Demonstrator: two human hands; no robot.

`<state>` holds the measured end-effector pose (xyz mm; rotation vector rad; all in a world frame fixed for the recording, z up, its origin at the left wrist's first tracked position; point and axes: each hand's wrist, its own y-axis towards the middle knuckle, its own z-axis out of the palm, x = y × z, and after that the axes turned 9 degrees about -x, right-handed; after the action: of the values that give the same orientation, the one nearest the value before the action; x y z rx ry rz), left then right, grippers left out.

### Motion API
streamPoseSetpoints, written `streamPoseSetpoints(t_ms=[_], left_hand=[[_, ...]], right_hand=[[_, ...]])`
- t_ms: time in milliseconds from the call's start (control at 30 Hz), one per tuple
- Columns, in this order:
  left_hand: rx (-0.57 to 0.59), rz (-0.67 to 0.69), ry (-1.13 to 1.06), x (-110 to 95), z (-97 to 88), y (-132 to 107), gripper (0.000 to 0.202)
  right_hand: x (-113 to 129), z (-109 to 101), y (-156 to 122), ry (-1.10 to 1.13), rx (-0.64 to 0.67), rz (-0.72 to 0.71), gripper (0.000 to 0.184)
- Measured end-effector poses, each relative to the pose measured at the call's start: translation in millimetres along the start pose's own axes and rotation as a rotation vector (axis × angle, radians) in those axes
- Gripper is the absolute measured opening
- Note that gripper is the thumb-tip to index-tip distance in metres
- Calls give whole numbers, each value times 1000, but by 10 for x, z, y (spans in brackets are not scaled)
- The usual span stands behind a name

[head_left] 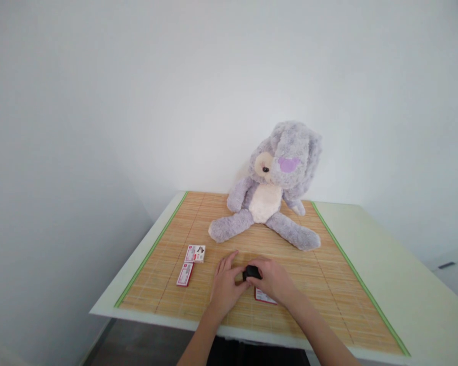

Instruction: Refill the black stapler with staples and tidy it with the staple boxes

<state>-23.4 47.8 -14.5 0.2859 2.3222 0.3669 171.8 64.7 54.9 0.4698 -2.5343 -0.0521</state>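
A small black block-like object [253, 272] is between my two hands, low over the mat; its exact kind I cannot make out. My right hand [274, 278] is closed on it, with the thumb in front and the fingers over its top and far side. From the left, my left hand [226, 285] meets the object's left end with thumb and index finger, while its other fingers stretch forward. Partly under my right hand lies a flat red-and-white packet [265, 296].
Left on the bamboo mat [168, 234] lie a white picture box [199, 253], a white label card [190, 253] touching it, and a red-edged packet [185, 274]. A grey plush rabbit [265, 203] sits at the back against the wall. The white table [397, 264] extends right.
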Motion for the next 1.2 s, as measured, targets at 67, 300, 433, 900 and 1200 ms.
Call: streamPoseSetpoints(t_ms=[67,300,433,900,1200], left_hand=[[1,-4,10,4,4,0,39],[-53,-6,26,0,12,-19,48],[-47,-10,-26,-108,-73,-40,41],[191,131,50,-672,159,-271,51],[48,-91,132,-365,-7,-211,61]], right_hand=[[-131,-81,-64,35,-14,3,29],[-682,-165,-425,-12,-101,198,16],[-852,-15,-679,-34,-248,376,27],[-792,264,-891,220,-377,507,58],[-693,286,-948,360,-276,495,55]])
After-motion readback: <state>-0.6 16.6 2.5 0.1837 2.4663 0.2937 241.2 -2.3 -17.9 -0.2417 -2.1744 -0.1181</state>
